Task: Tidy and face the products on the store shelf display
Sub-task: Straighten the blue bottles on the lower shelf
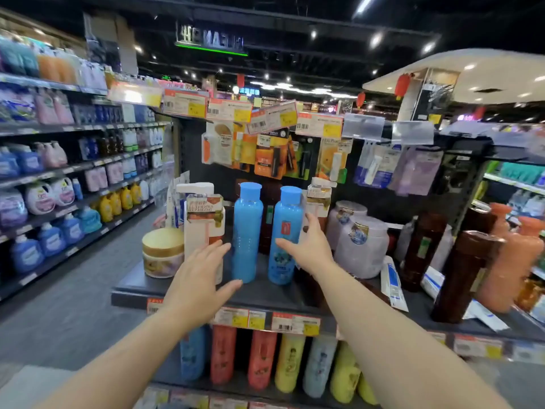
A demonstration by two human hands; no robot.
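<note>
Item 1: shelf (265, 293), dark end-cap tier, carrying the products to be faced.

Item 2: 2 blue bottles at the shelf front. Left blue bottle (247, 231) shows a plain side, no label toward me. Right blue bottle (285, 234) shows a small red mark and a dark print low down; it looks closer to faced.

Item 3: my left hand (200, 278), fingers straight and spread, grasping nothing, thumb tip just beside the base of the left blue bottle; whether it touches, I cannot tell.

Item 4: my right hand (306, 246), fingers spread and released, against the right side of the right blue bottle; no curl round it.

Item 5: neighbours. White pump bottle (203, 222) and gold-lidded jar (162, 252) to the left; frosted jars (361, 246) and brown bottles (463, 276) to the right.

Step in hand, by my judgement: reaching in to take both blue bottles for facing. Next move calls for closing each hand round its bottle, turning the left one until its label faces out, then lining both at the shelf edge.
</note>
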